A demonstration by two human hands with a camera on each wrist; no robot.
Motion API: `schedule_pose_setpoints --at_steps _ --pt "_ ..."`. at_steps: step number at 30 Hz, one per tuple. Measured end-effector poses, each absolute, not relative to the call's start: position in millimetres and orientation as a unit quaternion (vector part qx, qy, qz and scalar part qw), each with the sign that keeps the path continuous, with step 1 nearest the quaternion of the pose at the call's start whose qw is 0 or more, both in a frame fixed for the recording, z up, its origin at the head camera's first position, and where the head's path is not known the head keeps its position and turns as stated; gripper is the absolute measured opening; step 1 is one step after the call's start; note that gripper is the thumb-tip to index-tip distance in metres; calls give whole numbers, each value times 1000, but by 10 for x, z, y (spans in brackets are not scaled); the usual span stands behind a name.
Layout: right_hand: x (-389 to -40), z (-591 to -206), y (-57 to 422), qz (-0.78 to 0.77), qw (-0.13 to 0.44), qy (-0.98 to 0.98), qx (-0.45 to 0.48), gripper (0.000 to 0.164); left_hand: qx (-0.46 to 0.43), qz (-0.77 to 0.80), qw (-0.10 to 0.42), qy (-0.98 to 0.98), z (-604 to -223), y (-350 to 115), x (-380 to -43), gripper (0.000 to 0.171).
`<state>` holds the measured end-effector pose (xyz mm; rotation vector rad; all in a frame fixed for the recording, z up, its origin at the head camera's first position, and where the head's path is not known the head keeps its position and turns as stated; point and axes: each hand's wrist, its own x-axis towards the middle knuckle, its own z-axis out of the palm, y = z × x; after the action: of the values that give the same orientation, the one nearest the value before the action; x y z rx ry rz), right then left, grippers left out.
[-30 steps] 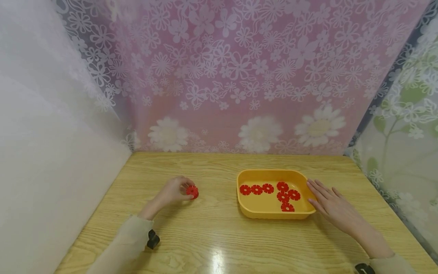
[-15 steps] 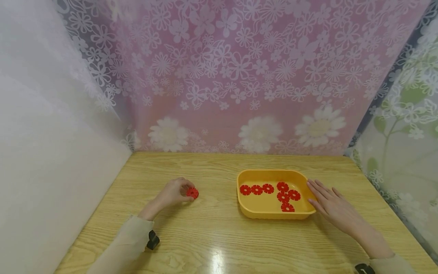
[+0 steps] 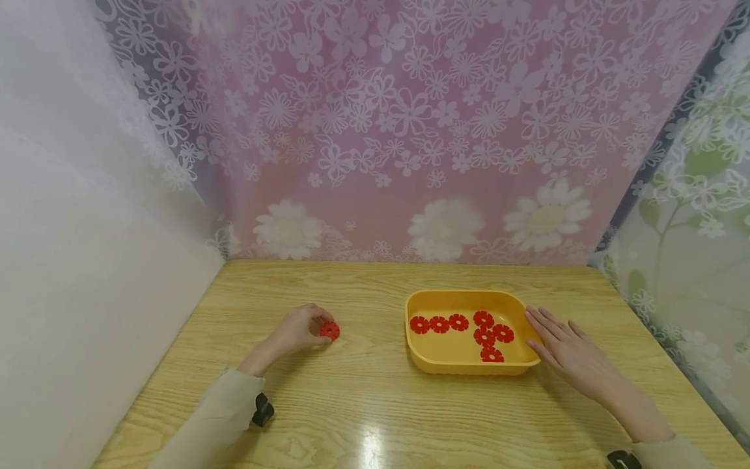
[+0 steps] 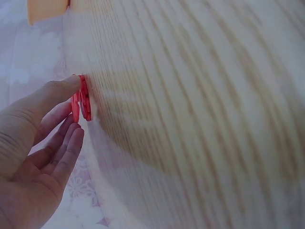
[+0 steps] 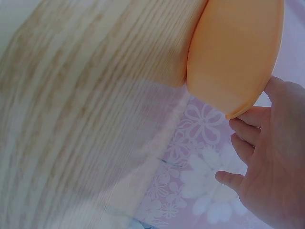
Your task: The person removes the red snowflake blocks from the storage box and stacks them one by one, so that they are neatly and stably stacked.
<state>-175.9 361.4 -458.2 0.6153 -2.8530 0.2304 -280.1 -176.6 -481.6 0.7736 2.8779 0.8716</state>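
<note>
In the head view my left hand (image 3: pixel 297 331), on the left part of the table, pinches red flower-shaped plastic discs (image 3: pixel 330 330) between thumb and fingertips. The left wrist view shows two thin red discs (image 4: pixel 85 98) close together, slightly splayed, right by the table surface. Whether they touch the wood I cannot tell. My right hand (image 3: pixel 577 355) rests with fairly straight fingers on the right rim of a yellow plastic tray (image 3: pixel 469 368). Seen from the right wrist, the fingertips (image 5: pixel 237 125) touch the tray's rim at its corner.
Inside the tray lie several red discs: a row of three (image 3: pixel 439 324) at the left and a cluster (image 3: pixel 485 337) at the right. The wooden table (image 3: pixel 351 404) ends at a pink floral curtain (image 3: pixel 375 163) behind and a white wall (image 3: pixel 88 260) at left.
Over the last second the discs in my left hand have tipped flatter and sunk slightly towards the table. My right hand and the tray stay where they were.
</note>
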Motion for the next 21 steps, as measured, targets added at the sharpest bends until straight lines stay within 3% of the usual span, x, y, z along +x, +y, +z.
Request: schedule_pose_setpoints --at_steps 21 --pt "-1758 -4570 3602 77 108 -969 209 62 253 274 23 928 -4826 -1776 -2805 37"
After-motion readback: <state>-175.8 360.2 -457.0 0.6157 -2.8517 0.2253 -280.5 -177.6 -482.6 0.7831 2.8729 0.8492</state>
